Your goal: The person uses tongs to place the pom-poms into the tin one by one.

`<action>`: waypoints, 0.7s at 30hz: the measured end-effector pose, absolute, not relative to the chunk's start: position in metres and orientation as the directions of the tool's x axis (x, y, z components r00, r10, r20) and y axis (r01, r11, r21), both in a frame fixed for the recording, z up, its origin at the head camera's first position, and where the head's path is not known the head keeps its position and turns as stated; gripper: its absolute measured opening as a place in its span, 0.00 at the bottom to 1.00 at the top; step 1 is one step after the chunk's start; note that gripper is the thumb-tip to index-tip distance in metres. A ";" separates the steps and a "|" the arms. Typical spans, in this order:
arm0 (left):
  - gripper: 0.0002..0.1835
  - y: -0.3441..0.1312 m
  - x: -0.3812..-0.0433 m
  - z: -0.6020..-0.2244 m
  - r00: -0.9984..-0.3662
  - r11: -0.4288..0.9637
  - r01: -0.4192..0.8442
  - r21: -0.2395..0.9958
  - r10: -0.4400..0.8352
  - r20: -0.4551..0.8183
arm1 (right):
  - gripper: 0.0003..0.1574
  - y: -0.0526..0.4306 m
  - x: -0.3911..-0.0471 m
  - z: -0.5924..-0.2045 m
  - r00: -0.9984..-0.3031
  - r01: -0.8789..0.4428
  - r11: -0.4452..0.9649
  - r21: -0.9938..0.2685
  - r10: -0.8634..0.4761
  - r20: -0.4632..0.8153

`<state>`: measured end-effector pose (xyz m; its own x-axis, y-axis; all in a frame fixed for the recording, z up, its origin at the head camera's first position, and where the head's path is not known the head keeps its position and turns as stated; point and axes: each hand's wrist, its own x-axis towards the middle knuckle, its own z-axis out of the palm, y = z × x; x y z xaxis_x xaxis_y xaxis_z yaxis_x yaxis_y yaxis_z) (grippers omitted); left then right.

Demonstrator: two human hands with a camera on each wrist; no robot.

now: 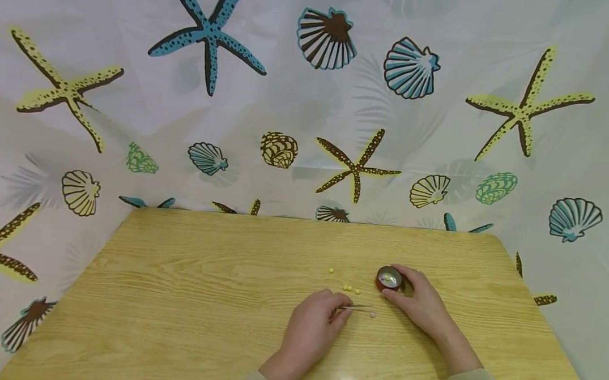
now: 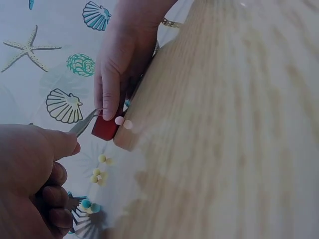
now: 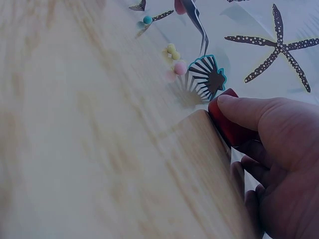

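Observation:
My left hand [image 1: 312, 327] holds metal tweezers [image 1: 356, 308], pinched between thumb and fingers, their tips pointing right. A single pink ball [image 1: 373, 315] lies on the table just beyond the tips, apart from them in the right wrist view. My right hand [image 1: 424, 306] grips a small round red tin [image 3: 230, 124] from its right side, thumb in front and fingers behind. The tin stands upright on the table with its top uncovered; something yellowish shows inside. Several yellow balls [image 1: 349, 289] lie left of the tin, one farther back.
A teal ball [image 3: 147, 20] lies near the left hand in the wrist views; the head view does not show it. The wooden table [image 1: 177, 298] ends at a shell-and-starfish patterned cloth [image 1: 287, 110] at the back and sides.

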<state>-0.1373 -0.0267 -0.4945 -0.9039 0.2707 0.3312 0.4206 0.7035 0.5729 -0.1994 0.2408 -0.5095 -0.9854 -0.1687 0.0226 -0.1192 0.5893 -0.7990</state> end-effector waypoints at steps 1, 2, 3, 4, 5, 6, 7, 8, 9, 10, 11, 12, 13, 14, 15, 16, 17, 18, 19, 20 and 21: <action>0.03 -0.026 -0.137 -0.495 -0.904 0.703 0.422 0.572 0.273 0.330 | 0.46 0.241 -0.199 -0.510 -0.986 -0.118 0.591 -0.798 -0.168 0.021; 0.03 -0.026 -0.136 -0.495 -0.903 0.703 0.424 0.571 0.276 0.330 | 0.46 0.241 -0.199 -0.509 -0.986 -0.116 0.591 -0.798 -0.166 0.020; 0.03 -0.026 -0.136 -0.496 -0.902 0.704 0.424 0.569 0.278 0.329 | 0.46 0.241 -0.199 -0.509 -0.986 -0.113 0.591 -0.799 -0.165 0.018; 0.03 -0.026 -0.136 -0.496 -0.903 0.707 0.424 0.566 0.280 0.327 | 0.46 0.241 -0.199 -0.509 -0.986 -0.111 0.591 -0.799 -0.163 0.017; 0.03 -0.026 -0.136 -0.497 -0.903 0.707 0.423 0.566 0.282 0.324 | 0.46 0.241 -0.198 -0.509 -0.987 -0.110 0.591 -0.799 -0.162 0.016; 0.03 -0.026 -0.136 -0.498 -0.905 0.709 0.421 0.565 0.283 0.318 | 0.46 0.241 -0.198 -0.509 -0.987 -0.109 0.592 -0.798 -0.161 0.015; 0.03 -0.025 -0.136 -0.498 -0.906 0.711 0.419 0.565 0.285 0.313 | 0.46 0.241 -0.198 -0.509 -0.987 -0.108 0.593 -0.798 -0.161 0.014; 0.03 -0.025 -0.136 -0.499 -0.907 0.713 0.417 0.564 0.286 0.309 | 0.46 0.241 -0.198 -0.509 -0.987 -0.109 0.594 -0.797 -0.162 0.015; 0.03 -0.025 -0.136 -0.499 -0.909 0.714 0.413 0.565 0.287 0.302 | 0.46 0.241 -0.198 -0.509 -0.986 -0.110 0.594 -0.797 -0.163 0.015; 0.03 -0.025 -0.136 -0.500 -0.910 0.716 0.411 0.565 0.288 0.298 | 0.46 0.242 -0.198 -0.509 -0.986 -0.112 0.595 -0.796 -0.164 0.016; 0.03 -0.025 -0.136 -0.500 -0.911 0.717 0.409 0.565 0.288 0.294 | 0.46 0.242 -0.198 -0.510 -0.986 -0.113 0.596 -0.795 -0.165 0.016; 0.03 -0.025 -0.136 -0.500 -0.912 0.719 0.408 0.563 0.289 0.293 | 0.46 0.242 -0.198 -0.510 -0.986 -0.115 0.597 -0.794 -0.166 0.017; 0.03 -0.025 -0.136 -0.501 -0.911 0.720 0.409 0.560 0.289 0.294 | 0.46 0.242 -0.198 -0.510 -0.986 -0.118 0.598 -0.793 -0.167 0.020; 0.03 -0.025 -0.136 -0.501 -0.910 0.723 0.410 0.556 0.289 0.297 | 0.46 0.242 -0.199 -0.510 -0.986 -0.119 0.597 -0.793 -0.168 0.021; 0.03 -0.025 -0.136 -0.501 -0.909 0.725 0.412 0.552 0.289 0.300 | 0.46 0.242 -0.199 -0.510 -0.985 -0.120 0.597 -0.793 -0.169 0.022; 0.03 -0.025 -0.137 -0.501 -0.908 0.727 0.415 0.547 0.289 0.304 | 0.46 0.242 -0.199 -0.510 -0.985 -0.123 0.598 -0.792 -0.170 0.024; 0.03 -0.025 -0.137 -0.502 -0.906 0.730 0.417 0.542 0.289 0.308 | 0.46 0.241 -0.199 -0.510 -0.985 -0.126 0.599 -0.791 -0.172 0.026; 0.03 -0.024 -0.137 -0.502 -0.905 0.732 0.419 0.538 0.289 0.311 | 0.46 0.241 -0.199 -0.510 -0.985 -0.129 0.601 -0.789 -0.172 0.030; 0.03 -0.024 -0.137 -0.502 -0.904 0.733 0.420 0.535 0.290 0.313 | 0.46 0.241 -0.200 -0.510 -0.984 -0.132 0.602 -0.787 -0.172 0.033; 0.03 -0.024 -0.137 -0.502 -0.904 0.734 0.421 0.533 0.291 0.313 | 0.46 0.241 -0.200 -0.510 -0.984 -0.134 0.604 -0.786 -0.173 0.034; 0.03 -0.023 -0.137 -0.502 -0.904 0.735 0.420 0.532 0.291 0.312 | 0.46 0.241 -0.200 -0.509 -0.984 -0.137 0.606 -0.783 -0.174 0.038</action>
